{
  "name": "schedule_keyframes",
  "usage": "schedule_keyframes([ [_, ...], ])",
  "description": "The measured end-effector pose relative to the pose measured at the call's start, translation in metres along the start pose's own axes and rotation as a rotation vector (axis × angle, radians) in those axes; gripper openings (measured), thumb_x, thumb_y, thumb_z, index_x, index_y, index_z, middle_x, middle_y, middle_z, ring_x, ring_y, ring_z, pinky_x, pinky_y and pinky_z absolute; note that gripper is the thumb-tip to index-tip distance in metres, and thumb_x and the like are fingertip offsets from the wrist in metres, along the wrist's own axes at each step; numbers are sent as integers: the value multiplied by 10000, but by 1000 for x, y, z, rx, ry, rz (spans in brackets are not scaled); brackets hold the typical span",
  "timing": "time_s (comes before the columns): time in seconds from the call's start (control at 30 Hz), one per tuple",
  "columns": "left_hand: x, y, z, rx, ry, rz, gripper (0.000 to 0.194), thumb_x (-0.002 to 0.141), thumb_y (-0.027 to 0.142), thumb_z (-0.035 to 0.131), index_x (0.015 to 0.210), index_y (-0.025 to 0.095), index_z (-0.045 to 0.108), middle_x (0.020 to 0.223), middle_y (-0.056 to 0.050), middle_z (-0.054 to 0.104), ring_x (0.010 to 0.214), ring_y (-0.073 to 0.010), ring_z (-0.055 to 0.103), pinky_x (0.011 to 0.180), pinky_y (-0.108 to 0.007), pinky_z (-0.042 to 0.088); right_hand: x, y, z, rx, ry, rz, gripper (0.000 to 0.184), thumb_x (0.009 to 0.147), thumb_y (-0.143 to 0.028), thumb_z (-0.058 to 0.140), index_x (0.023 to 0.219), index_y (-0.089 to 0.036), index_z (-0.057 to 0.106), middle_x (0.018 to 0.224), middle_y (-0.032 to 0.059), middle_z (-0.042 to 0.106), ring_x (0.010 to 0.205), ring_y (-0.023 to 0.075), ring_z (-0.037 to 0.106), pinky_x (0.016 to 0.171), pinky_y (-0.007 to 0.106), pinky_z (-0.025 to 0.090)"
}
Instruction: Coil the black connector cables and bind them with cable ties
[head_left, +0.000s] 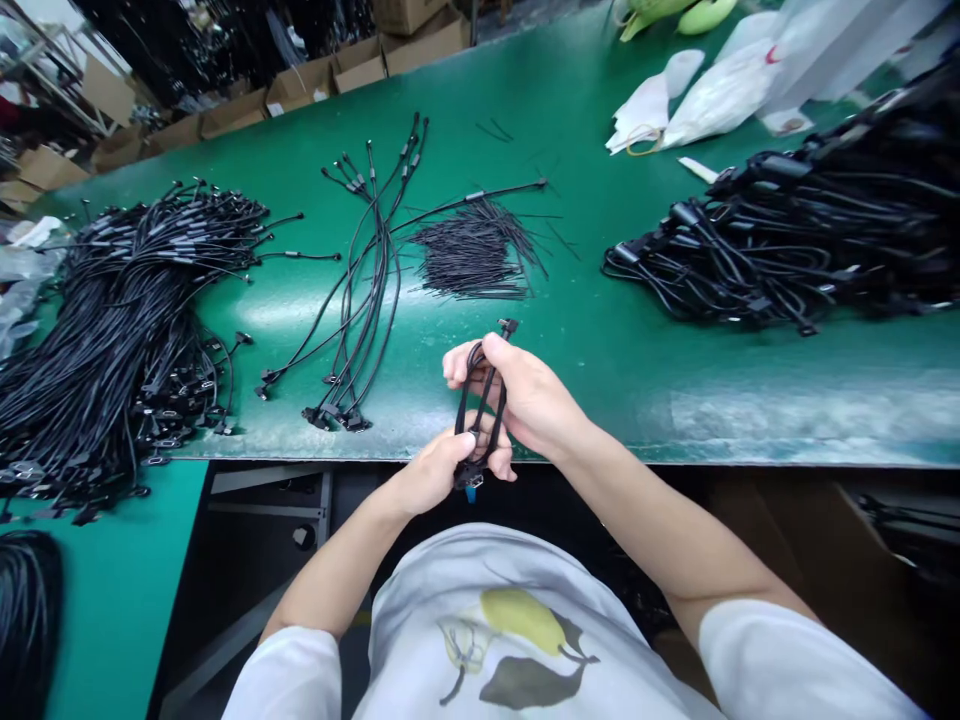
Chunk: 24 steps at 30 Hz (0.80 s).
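Note:
A black cable (480,400) with plugs at its ends is folded into a narrow loop in front of my body, over the table's front edge. My left hand (450,460) grips the lower end, its thumb pressed on the strands near a plug. The upper part of the same loop is pinched between the thumb and fingers of my right hand (529,390), with one plug sticking out above. Beyond my hands lies a pile of short thin black ties (472,250). To its left, several loose black cables (367,290) lie stretched out.
A large heap of straight cables (142,300) covers the left side of the green table (570,290). Folded cable bundles (780,230) are heaped at the right. White plastic bags (720,100) lie at the back right, and cardboard boxes (300,85) line the far edge.

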<state>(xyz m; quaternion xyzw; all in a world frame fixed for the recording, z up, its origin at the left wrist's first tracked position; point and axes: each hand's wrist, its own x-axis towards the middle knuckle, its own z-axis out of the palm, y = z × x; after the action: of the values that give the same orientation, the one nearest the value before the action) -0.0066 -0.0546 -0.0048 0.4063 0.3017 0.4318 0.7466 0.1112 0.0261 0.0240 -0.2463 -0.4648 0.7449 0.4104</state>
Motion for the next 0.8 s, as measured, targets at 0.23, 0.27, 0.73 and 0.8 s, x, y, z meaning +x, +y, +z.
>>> schedule_keyframes([
  [0.23,3,5,1,75,1,-33,499,848,666,473,863,168,502,646,25,420,597,-130,475,650,-328,498,-8,-11,12,236,-11,139,571,739,-770,554,725,-213,430,593,-38,496,553,138,586,519,252,493],
  [0.27,4,4,1,118,2,-26,508,845,678,467,851,171,493,659,23,424,605,-129,478,659,-327,498,-8,-11,11,225,-5,129,579,739,-783,538,725,-215,427,539,-55,449,493,128,555,468,235,459],
  [0.73,10,4,1,-111,73,-182,526,735,651,658,858,153,544,728,-14,525,675,-141,550,680,-312,516,-6,1,6,170,76,81,597,727,-807,509,745,-219,409,493,-101,340,355,62,382,357,187,301],
  [0.8,12,9,-1,-168,65,-224,488,715,566,730,918,156,559,738,-6,516,655,-121,528,643,-274,498,-7,2,3,84,67,33,576,758,-788,495,741,-219,406,481,-90,361,378,82,437,351,181,280],
])
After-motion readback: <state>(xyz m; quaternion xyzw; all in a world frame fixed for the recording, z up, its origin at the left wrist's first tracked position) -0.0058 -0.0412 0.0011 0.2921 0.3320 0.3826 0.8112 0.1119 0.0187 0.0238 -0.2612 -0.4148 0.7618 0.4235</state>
